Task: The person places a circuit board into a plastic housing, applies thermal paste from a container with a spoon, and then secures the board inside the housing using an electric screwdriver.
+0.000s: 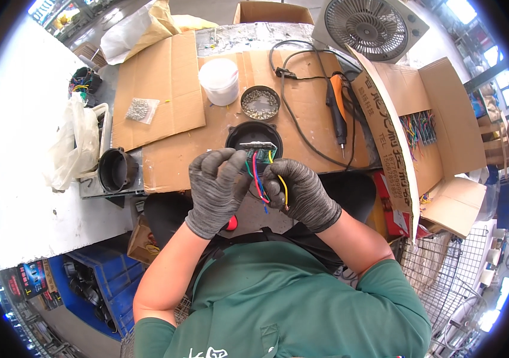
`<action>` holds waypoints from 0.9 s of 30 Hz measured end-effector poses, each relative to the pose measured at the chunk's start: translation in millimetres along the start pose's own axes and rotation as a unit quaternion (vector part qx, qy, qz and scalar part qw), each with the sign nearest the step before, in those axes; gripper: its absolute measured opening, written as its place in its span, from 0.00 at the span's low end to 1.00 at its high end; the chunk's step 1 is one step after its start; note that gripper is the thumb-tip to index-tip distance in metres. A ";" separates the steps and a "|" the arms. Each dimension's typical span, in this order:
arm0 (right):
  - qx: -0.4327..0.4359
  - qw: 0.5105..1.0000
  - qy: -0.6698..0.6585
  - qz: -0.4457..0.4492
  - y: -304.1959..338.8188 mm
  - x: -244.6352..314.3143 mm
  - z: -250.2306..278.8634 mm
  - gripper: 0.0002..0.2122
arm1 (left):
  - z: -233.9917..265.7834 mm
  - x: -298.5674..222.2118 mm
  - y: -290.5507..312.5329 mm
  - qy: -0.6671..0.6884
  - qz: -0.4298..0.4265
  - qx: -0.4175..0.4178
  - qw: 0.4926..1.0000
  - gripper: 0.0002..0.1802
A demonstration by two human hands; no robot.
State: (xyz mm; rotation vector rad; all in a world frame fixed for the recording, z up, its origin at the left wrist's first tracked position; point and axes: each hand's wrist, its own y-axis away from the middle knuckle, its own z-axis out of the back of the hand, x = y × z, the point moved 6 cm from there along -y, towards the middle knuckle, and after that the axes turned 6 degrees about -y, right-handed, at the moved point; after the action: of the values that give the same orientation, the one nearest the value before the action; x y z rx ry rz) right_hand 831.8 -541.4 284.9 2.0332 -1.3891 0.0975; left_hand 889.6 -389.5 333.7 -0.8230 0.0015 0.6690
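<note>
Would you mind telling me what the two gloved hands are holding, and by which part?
Both hold a small circuit board with coloured wires: the left hand at its left end, the right hand around the wires below.

Bare cardboard (165, 89) is left open ahead-left of the left hand (215, 188). Straight ahead, passage is blocked by a black round housing (254, 134), a screw dish (260, 102) and a white tub (219, 80); ahead-right of the right hand (302, 192), by an electric screwdriver (336, 113) and its cables (296, 128).
</note>
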 end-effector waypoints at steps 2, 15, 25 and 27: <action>-0.007 0.997 -0.065 -0.046 1.5 -3.4 -6.7 0.10 | -9.4 -3.0 -2.0 0.028 -0.038 0.007 0.999 0.37; -0.088 0.717 0.558 0.408 -55.4 106.8 35.8 0.14 | 6.6 64.2 0.4 0.088 0.183 -0.010 0.979 0.20; -0.097 0.807 0.490 0.316 -69.9 84.5 62.2 0.16 | 0.9 35.6 -11.3 0.128 0.168 0.040 0.977 0.16; -0.086 0.837 0.456 0.289 -59.6 71.9 58.8 0.16 | 3.9 34.9 -11.9 0.126 0.172 0.073 0.974 0.15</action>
State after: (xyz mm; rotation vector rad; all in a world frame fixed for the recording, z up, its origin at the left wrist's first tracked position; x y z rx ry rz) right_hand 896.4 -619.0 240.3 1.0577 -1.2209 1.0212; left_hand 923.0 -373.6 335.7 -0.7676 0.4274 0.8732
